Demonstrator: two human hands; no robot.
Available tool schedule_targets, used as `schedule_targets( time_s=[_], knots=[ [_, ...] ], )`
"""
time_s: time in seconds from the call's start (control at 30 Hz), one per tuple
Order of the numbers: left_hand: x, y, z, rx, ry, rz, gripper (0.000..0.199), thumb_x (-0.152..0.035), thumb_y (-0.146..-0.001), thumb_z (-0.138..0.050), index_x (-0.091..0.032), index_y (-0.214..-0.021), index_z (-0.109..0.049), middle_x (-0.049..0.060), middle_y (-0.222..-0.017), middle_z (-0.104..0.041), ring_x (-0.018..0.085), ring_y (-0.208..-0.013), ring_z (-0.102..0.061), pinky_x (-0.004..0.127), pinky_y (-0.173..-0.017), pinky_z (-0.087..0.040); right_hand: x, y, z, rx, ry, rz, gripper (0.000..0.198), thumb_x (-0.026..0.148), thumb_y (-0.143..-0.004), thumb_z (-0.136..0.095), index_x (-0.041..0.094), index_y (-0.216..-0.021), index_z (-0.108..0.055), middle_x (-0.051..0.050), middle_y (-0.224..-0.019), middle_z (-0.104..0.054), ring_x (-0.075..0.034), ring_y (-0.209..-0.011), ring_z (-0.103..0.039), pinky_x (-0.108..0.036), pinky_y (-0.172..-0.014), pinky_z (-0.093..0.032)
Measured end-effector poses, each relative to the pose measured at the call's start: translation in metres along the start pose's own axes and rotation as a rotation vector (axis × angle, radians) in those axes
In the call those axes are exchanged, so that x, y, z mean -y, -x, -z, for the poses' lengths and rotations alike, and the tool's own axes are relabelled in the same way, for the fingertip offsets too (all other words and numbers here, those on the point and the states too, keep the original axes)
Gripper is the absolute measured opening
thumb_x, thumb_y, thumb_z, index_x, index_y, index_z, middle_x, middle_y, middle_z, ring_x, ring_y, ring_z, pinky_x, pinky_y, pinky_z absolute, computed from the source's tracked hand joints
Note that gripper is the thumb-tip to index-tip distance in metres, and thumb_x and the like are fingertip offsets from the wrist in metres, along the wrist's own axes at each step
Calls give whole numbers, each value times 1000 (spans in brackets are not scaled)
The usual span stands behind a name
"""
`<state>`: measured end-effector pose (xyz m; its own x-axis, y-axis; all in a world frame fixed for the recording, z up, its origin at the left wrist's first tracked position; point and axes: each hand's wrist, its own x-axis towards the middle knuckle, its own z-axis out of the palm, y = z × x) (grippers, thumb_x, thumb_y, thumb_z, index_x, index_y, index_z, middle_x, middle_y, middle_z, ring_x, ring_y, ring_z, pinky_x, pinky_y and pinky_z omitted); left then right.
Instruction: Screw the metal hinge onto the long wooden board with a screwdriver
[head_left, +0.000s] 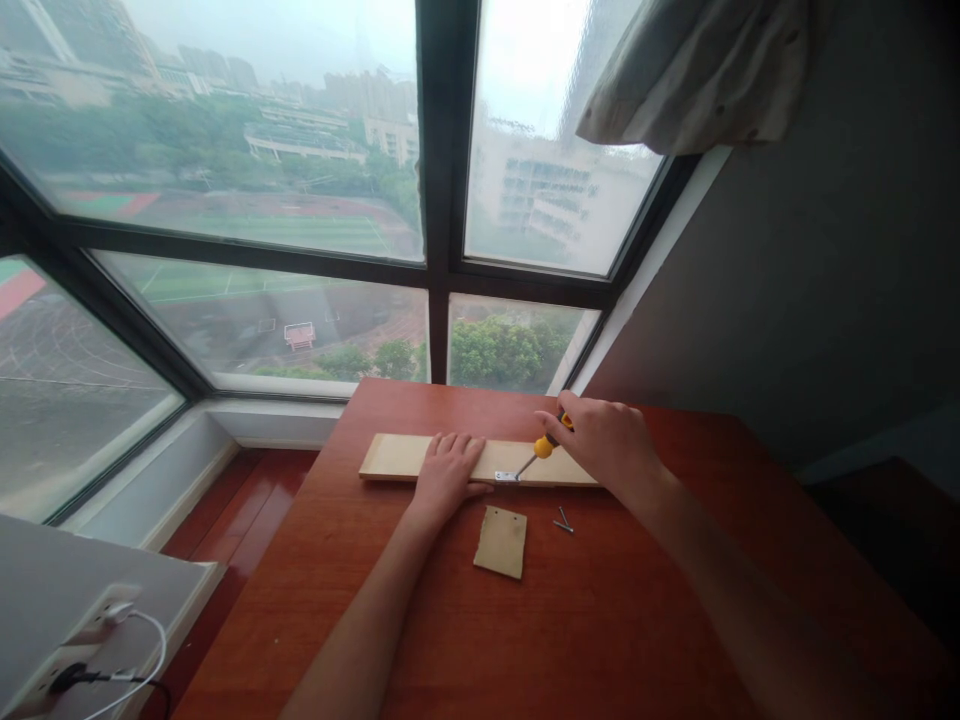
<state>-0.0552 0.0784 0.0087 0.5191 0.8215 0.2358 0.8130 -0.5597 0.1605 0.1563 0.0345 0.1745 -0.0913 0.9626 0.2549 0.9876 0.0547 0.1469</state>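
Observation:
A long pale wooden board (397,455) lies across the table. My left hand (450,465) rests on it with the fingers stretched out flat, the thumb along its near edge. My right hand (611,440) is wrapped round the handle of a yellow and black screwdriver (543,446), held at a slant. The screwdriver's tip meets a small metal bracket (506,477) at the board's near edge, just right of my left hand. Whether a screw sits under the tip is too small to tell.
A small tan square piece (500,543) with two holes lies in front of the board. Two screws (564,520) lie to its right on the reddish table (600,620). Windows (300,330) stand behind the table; a wall socket with plugs (97,615) is at lower left.

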Motion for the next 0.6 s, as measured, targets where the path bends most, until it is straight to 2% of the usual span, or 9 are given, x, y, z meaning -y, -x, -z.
schedule_targets(
  time_s=[0.23, 0.43, 0.5, 0.6],
  knots=[
    [0, 0, 0, -2, 16, -3, 75, -59, -67, -72, -26, -130, -48, 10, -123, -56, 30, -116, -47, 45, -105, -27, 2, -4, 2, -6, -51, 85, 28, 43, -94, -42, 24, -87, -62, -4, -75, -71, -18, -62, -62, -28, -50, -17],
    [1, 0, -2, 0, 20, 3, 73, -58, -69, -72, -27, -130, -47, 10, -123, -56, 30, -116, -47, 46, -106, -26, -6, -7, 1, 23, -104, 109, 28, 42, -95, -41, 26, -95, -64, -3, -74, -69, -18, -62, -62, -27, -51, -23],
    [1, 0, -2, 2, 18, 5, 73, -58, -68, -72, -27, -130, -47, 10, -123, -56, 30, -116, -47, 46, -106, -26, -9, -7, 2, 34, -173, 157, 27, 40, -95, -41, 25, -99, -63, -3, -81, -70, -18, -68, -63, -26, -53, -29],
    [1, 0, -2, -1, 10, 5, 75, -58, -67, -73, -26, -130, -47, 10, -123, -56, 31, -116, -46, 45, -105, -27, -13, -4, 2, 72, -354, 301, 28, 31, -93, -43, 26, -118, -55, -5, -105, -67, -16, -76, -62, -25, -62, -39]
  ],
)
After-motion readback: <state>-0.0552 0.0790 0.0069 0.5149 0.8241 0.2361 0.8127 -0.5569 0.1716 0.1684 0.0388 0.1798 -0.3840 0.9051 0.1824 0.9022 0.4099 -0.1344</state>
